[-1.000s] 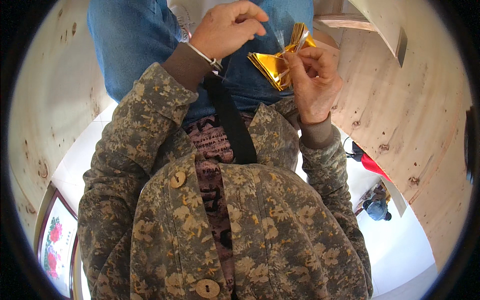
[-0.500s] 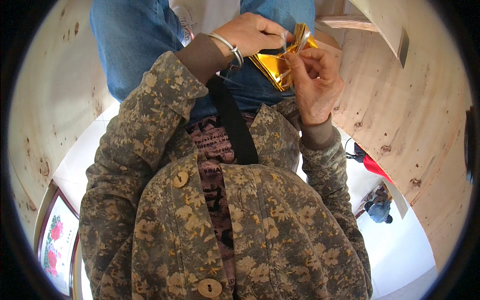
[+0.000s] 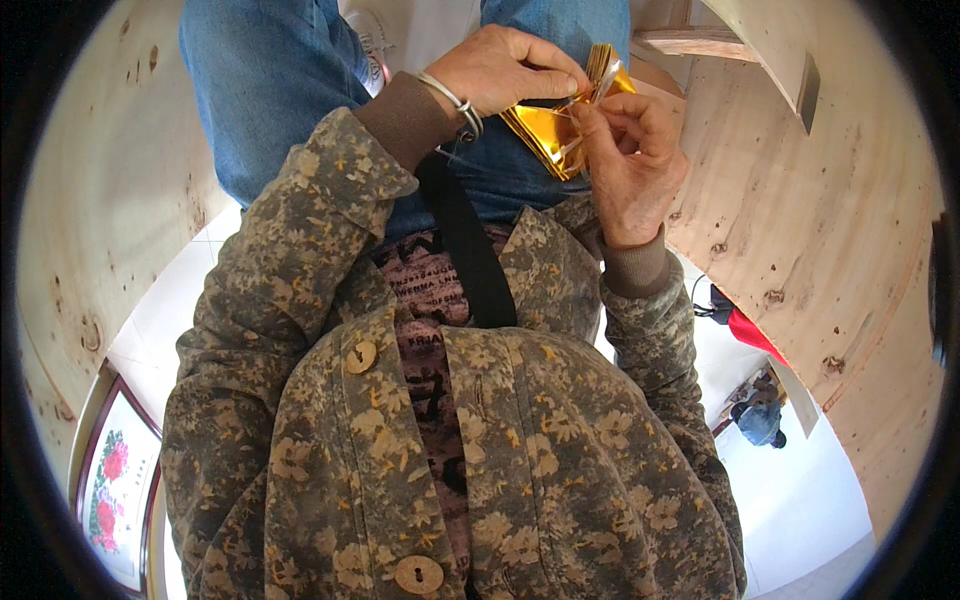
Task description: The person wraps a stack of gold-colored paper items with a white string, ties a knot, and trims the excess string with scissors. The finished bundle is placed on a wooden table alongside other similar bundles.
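Note:
A folded bundle of shiny gold foil sheets (image 3: 540, 130) rests on the lap of my blue jeans (image 3: 270, 110). Around its middle runs a clear plastic strand (image 3: 607, 80). My left hand (image 3: 505, 72), with a silver bracelet at the wrist, comes over the top of the bundle. Its thumb and fingertips are pinched together at the strand. My right hand (image 3: 638, 165) is closed at the bundle's right side, its thumb and index finger pinching the strand too, with the other fingers curled. The fingers hide part of where the strand crosses.
Curved wooden panels (image 3: 790, 220) rise at the right, with a wooden ledge (image 3: 695, 42) near the top. Another wooden panel (image 3: 110, 170) stands at the left. A framed flower picture (image 3: 115, 485) is at lower left, and a person in blue (image 3: 760, 424) is far off at lower right.
My left hand's fingertips have come slightly right and down, closer to the right hand's fingertips. The loose strand end that stood up between the hands no longer shows. The right hand barely moved.

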Available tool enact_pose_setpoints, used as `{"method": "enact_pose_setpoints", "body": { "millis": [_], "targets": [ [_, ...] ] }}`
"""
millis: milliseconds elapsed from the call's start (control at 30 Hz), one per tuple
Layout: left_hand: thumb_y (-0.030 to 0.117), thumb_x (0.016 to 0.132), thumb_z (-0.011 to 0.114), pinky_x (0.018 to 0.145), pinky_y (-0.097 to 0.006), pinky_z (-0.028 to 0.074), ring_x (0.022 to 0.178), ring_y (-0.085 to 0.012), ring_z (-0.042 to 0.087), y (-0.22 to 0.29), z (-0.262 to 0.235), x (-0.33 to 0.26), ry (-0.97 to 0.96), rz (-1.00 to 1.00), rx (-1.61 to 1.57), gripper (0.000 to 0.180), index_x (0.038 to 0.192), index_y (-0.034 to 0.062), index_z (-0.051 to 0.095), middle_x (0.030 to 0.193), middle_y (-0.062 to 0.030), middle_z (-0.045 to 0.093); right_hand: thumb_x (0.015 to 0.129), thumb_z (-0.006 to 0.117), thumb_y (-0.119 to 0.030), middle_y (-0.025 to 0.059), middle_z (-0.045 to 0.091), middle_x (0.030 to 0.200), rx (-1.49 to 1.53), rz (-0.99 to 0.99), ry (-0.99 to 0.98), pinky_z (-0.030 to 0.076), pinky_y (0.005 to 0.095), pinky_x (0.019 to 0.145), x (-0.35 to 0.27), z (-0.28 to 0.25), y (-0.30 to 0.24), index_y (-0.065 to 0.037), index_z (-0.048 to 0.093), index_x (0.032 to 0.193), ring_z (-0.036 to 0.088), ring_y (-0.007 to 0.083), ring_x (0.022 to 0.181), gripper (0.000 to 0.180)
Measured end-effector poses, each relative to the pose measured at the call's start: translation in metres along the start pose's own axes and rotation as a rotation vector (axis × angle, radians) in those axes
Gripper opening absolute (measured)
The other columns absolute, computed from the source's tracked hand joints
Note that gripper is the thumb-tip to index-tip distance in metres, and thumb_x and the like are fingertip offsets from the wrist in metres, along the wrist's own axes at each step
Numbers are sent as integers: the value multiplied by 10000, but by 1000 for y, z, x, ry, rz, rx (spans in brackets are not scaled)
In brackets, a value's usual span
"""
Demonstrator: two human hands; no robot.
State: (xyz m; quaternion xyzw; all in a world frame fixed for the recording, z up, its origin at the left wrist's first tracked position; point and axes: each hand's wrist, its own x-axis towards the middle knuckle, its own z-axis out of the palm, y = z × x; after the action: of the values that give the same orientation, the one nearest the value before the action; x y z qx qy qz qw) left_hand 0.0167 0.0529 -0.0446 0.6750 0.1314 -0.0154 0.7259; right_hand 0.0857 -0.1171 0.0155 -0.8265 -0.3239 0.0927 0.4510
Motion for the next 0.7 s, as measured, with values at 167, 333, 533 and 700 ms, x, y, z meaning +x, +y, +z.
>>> {"method": "enact_pose_setpoints", "body": {
  "millis": [167, 333, 533, 700],
  "targets": [
    [225, 891, 733, 799, -253, 549, 874, -110, 678, 2, 0, -3, 62, 6, 72, 221, 1025, 51, 751, 947, -46, 740, 805, 779, -81, 89, 703, 726, -9, 9, 19, 536, 259, 573, 0, 2, -2, -22, 643, 860, 704, 138, 671, 158],
    [227, 889, 734, 787, -254, 548, 861, -104, 679, 5, 3, -5, 92, -3, 49, 205, 990, 50, 756, 928, -48, 741, 802, 781, -81, 86, 699, 739, 0, 27, 4, 536, 258, 575, -1, 0, -5, -23, 640, 857, 704, 136, 675, 162],
    [196, 925, 684, 755, -242, 543, 823, -98, 664, 2, 4, -6, 105, 74, 54, 200, 1017, 24, 727, 910, -38, 722, 806, 774, -71, 84, 695, 745, -60, 19, 7, 535, 257, 578, 0, 0, -7, -18, 640, 851, 704, 147, 676, 151],
    [172, 942, 661, 728, -232, 540, 811, -91, 651, 1, 5, -8, 139, 2, -28, 194, 1045, 17, 718, 903, -32, 713, 806, 779, -74, 86, 681, 759, -18, 3, 12, 524, 270, 578, -1, 1, -3, -27, 651, 858, 683, 151, 667, 147]
  ]
}}
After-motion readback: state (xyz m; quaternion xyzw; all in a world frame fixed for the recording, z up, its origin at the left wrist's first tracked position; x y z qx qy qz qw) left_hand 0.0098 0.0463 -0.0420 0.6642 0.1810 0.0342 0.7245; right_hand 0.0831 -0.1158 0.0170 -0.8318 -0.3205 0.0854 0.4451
